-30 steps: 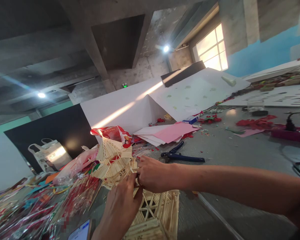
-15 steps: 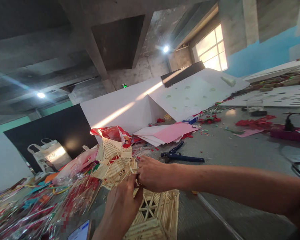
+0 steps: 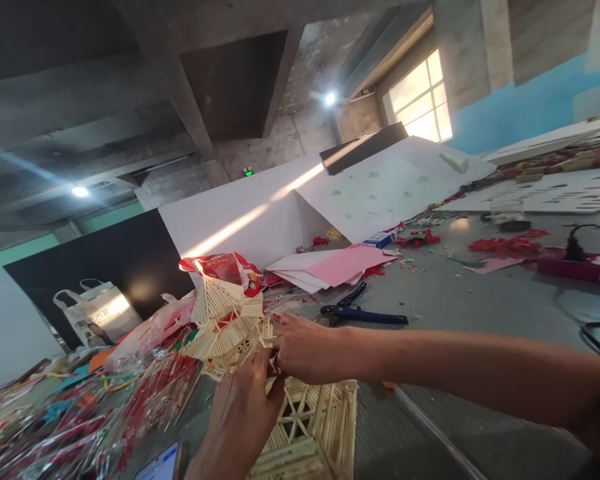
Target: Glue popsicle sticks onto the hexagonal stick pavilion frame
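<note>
The bare right forearm stretches in level from the right edge, its right hand curled with fingertips pinched together, while the left hand rises from below, back toward the camera, fingers bunched beside the right knuckles.

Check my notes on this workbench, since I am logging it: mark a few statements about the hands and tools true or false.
1. The left hand and the right hand both hold the stick model. True.
2. The pliers are in the right hand. False: they lie on the table beyond it.
3. Pink paper lies behind the pliers. True.
4. The phone rests on the pink paper. False: it is at the picture's bottom edge, beside the left wrist.
</note>
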